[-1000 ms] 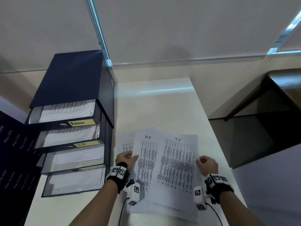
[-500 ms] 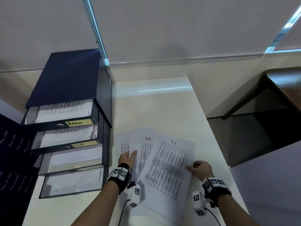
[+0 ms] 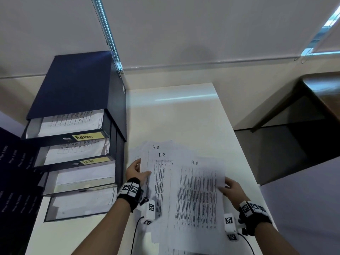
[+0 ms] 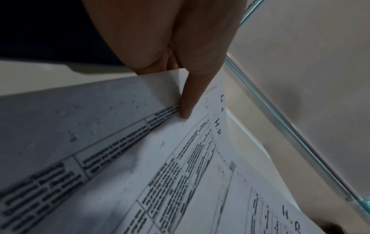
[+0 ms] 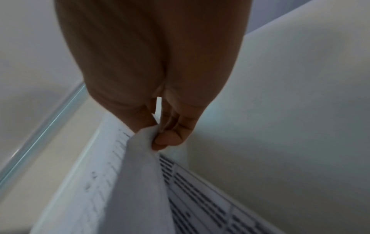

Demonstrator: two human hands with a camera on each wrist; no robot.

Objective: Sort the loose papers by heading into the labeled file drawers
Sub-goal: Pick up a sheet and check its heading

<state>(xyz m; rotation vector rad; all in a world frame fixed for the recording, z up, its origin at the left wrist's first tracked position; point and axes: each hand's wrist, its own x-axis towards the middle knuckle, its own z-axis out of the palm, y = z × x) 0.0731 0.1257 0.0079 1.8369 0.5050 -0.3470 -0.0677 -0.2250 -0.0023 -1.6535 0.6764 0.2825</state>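
Observation:
Several printed sheets headed "H.R" lie fanned on the white table (image 3: 184, 116). My left hand (image 3: 137, 171) pinches the left edge of two stacked H.R sheets (image 3: 160, 173), thumb on top; the left wrist view shows the thumb (image 4: 190, 101) pressing on that paper (image 4: 200, 142). My right hand (image 3: 230, 187) pinches the right edge of another H.R sheet (image 3: 198, 196), which is lifted off the table; in the right wrist view the fingertips (image 5: 166, 139) grip its edge (image 5: 140, 174). The dark blue file cabinet (image 3: 73, 83) stands at left with the "Admin" drawer (image 3: 88, 136) and the "H.R" drawer (image 3: 95, 160) pulled out, both holding papers.
Two lower unlabeled drawers (image 3: 82, 181) are also pulled out, with papers inside. More sheets lie under the held ones near the table's front edge (image 3: 165, 242). A dark wooden desk (image 3: 322, 92) stands to the right across a gap. A wall rises behind the table.
The right hand has drawn its H.R sheet up and to the right, squaring it. The left hand went from lying flat on the papers to pinching the left sheets' edge.

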